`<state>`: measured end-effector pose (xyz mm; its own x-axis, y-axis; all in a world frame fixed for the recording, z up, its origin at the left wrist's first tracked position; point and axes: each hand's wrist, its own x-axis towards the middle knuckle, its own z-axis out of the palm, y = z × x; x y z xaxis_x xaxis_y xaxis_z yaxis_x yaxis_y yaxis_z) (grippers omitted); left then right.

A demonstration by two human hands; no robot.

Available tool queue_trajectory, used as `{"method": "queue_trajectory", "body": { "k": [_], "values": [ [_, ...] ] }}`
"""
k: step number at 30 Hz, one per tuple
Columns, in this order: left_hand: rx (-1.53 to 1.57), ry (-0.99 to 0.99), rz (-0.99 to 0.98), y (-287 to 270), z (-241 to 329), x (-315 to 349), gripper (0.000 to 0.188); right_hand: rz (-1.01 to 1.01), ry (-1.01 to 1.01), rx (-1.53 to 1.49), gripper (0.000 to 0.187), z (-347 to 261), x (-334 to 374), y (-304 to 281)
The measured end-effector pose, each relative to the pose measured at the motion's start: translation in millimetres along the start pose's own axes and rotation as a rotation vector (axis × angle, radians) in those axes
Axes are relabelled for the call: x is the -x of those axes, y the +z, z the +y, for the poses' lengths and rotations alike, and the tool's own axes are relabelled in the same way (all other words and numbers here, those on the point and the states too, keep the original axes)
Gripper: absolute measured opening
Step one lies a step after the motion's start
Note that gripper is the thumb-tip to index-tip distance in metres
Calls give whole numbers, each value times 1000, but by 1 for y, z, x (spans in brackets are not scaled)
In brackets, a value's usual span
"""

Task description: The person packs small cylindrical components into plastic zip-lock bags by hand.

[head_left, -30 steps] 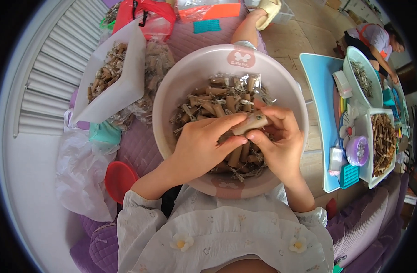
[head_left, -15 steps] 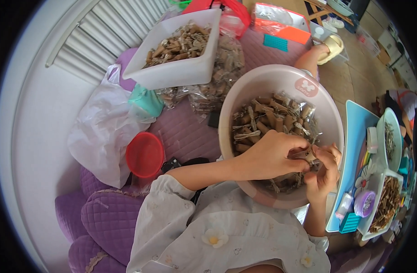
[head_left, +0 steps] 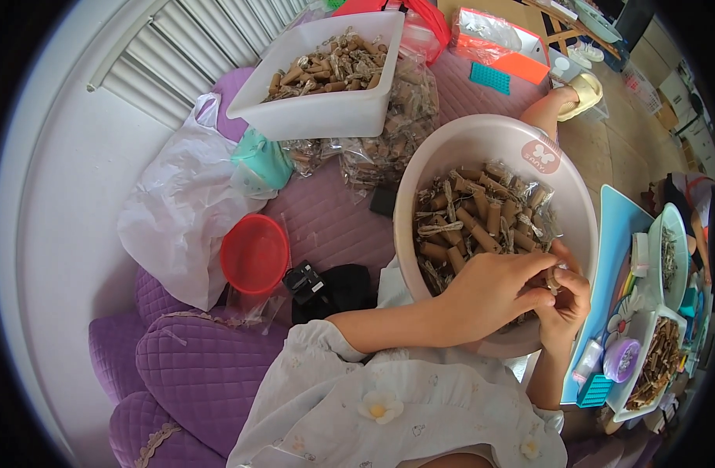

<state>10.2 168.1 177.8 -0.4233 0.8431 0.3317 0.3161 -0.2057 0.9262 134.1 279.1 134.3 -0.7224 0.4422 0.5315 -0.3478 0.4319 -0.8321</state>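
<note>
A pale pink basin (head_left: 420, 164) stands before me, holding many small brown rolls (head_left: 482, 226) with bundles of twine, some in clear plastic wrap. Over its near right part my left hand (head_left: 504, 290) is closed, thumb and fingers pinching a small tan-brown roll (head_left: 553, 279). My right hand (head_left: 564, 303) grips the same piece from the other side, fingers curled round it. Most of that piece is hidden by the fingers, so its ends cannot be made out.
Left of the basin are a red bowl (head_left: 254, 254), a black device (head_left: 303, 282) and a white plastic bag (head_left: 170, 218). A white tub (head_left: 326, 118) of rolls sits on bagged rolls (head_left: 389, 156). A blue board (head_left: 621, 226) lies right, beside a white tray (head_left: 621, 402).
My view has shifted, so most things sit slightly further right. Both hands have drawn tighter round the small roll, which is now more covered by the fingers.
</note>
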Motion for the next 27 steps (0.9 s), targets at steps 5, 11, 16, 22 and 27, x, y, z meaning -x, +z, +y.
{"method": "queue_trajectory", "body": {
  "k": [5,11,16,22,27],
  "values": [
    [-547,-106,386,-58,-9,7,50,107,111,-18,35,-1,-6,2],
    [-1091,-1297,185,-212,-174,95,87,124,229,-49,36,-1,-4,1],
    [-1223,-1321,163,-201,-223,124,79,52,274,-35,34,1,-2,0],
    [-1192,-1094,69,-235,-277,157,47,37,269,-54,35,-1,-3,1],
    [-1055,-938,-296,-231,-253,142,32,55,263,-84,35,-1,-3,1]
  ]
}}
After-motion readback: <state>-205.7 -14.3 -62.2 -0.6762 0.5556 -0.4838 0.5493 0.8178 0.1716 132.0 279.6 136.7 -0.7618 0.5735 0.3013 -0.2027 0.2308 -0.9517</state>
